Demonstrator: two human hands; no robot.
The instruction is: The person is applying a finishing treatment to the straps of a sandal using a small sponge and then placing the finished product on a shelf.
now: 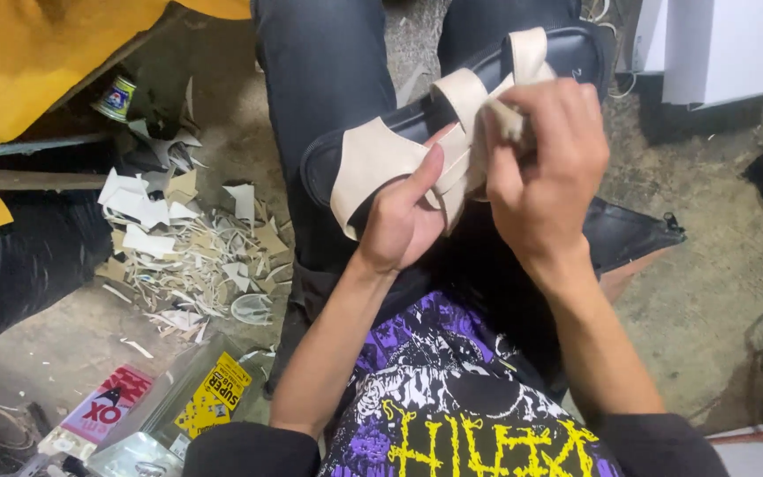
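Note:
A black sandal with cream straps rests across my lap, toe toward the left. My left hand grips the sandal from below, thumb pressed along a crossing strap. Over the middle straps, my right hand is closed on a small beige piece, pressing it against a strap. My legs in dark trousers run away from me beneath the shoe.
A heap of pale offcuts lies on the concrete floor at left. A small tin stands near a yellow sheet. Packets sit at lower left. White boxes stand at the top right, and a black bag lies under my right forearm.

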